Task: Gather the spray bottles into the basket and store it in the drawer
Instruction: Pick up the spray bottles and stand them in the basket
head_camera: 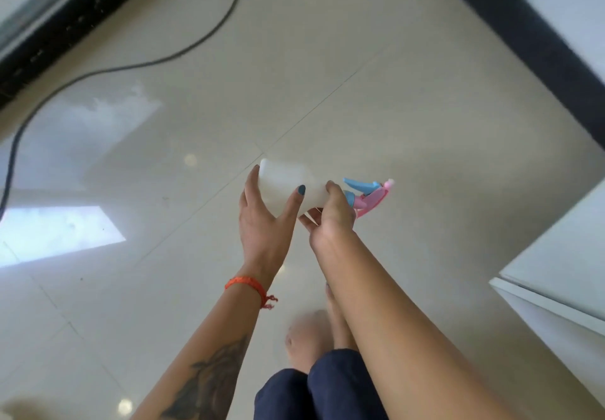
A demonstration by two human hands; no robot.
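Observation:
A white spray bottle (288, 183) with a pink and blue trigger head lies on its side in the air above the floor, head pointing right. My left hand (262, 219) cups the bottle's base end, thumb over its body. My right hand (330, 219) grips the bottle near its neck, just left of the trigger. No basket and no drawer interior show in this view.
A dark cable (131, 65) curves across the glossy tiled floor (360, 108) at the upper left. A black skirting strip (523, 46) runs along the upper right. A white cabinet corner (556, 282) juts in at the right. My feet (304, 341) and dark trousers are below.

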